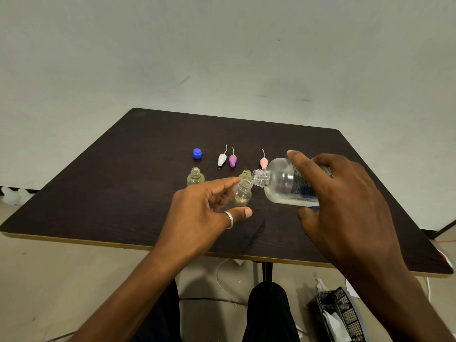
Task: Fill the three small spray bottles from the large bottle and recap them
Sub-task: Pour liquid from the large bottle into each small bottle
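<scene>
Plastic mouths barely meet, so liquid (278, 199) may spill. The right hand (345, 198) wraps the large bottle (281, 181); left hand (197, 213) fingers (222, 185) pinch the small bottle (240, 197).

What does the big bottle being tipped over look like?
The big bottle is clear plastic with a blue-and-white label and a bare threaded neck, no cap. The right hand grips it above the table, tipped nearly sideways, its mouth close to the small bottle in the left hand. Little liquid shows inside.
</scene>
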`<action>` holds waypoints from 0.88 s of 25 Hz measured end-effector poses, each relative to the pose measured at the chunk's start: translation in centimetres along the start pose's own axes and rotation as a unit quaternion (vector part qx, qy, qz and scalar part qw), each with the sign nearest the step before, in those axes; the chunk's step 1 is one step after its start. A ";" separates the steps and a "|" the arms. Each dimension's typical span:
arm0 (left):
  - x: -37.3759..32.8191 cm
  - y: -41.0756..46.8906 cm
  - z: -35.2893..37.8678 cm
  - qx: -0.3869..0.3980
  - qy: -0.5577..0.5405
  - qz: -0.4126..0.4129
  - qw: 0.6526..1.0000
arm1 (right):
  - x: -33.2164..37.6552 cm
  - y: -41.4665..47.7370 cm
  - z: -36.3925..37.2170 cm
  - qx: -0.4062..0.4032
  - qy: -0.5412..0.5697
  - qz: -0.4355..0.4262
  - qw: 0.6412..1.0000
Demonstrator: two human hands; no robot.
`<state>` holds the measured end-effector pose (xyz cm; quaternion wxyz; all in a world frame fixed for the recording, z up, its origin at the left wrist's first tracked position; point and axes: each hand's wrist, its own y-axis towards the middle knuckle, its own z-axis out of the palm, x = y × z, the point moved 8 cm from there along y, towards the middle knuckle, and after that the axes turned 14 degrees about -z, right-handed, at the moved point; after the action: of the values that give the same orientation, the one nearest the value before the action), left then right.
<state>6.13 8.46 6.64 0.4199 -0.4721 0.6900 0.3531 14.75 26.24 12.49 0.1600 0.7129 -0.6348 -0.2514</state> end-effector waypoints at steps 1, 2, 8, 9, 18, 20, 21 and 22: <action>0.0 0.0 0.0 0.000 0.000 0.000 1.000 | 0.0 0.0 0.0 0.000 -0.001 -0.001 1.000; 0.0 0.0 0.0 0.001 0.001 0.000 1.000 | 0.0 0.0 -0.1 0.001 -0.002 -0.001 1.000; 0.1 0.0 0.1 -0.003 0.003 -0.007 1.000 | 0.1 0.1 -0.2 0.003 -0.008 -0.004 1.000; 0.1 0.0 0.1 -0.003 0.002 -0.007 1.000 | 0.1 0.2 -0.2 0.001 -0.009 -0.004 1.000; 0.1 0.0 0.2 0.003 -0.003 -0.009 1.000 | 0.3 0.2 -0.5 -0.007 -0.015 -0.009 1.000; 0.2 0.1 0.2 0.003 -0.005 -0.011 1.000 | 0.3 0.2 -0.5 -0.009 -0.018 -0.011 1.000; 0.2 0.1 0.2 0.003 -0.006 -0.011 1.000 | 0.2 0.2 -0.5 -0.009 -0.018 -0.011 1.000; 0.2 0.0 0.2 0.003 -0.006 -0.011 1.000 | 0.2 0.2 -0.5 -0.009 -0.018 -0.012 1.000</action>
<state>6.09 8.56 6.36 0.4290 -0.4767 0.6833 0.3491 14.86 25.96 12.99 0.1521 0.7143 -0.6268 -0.2716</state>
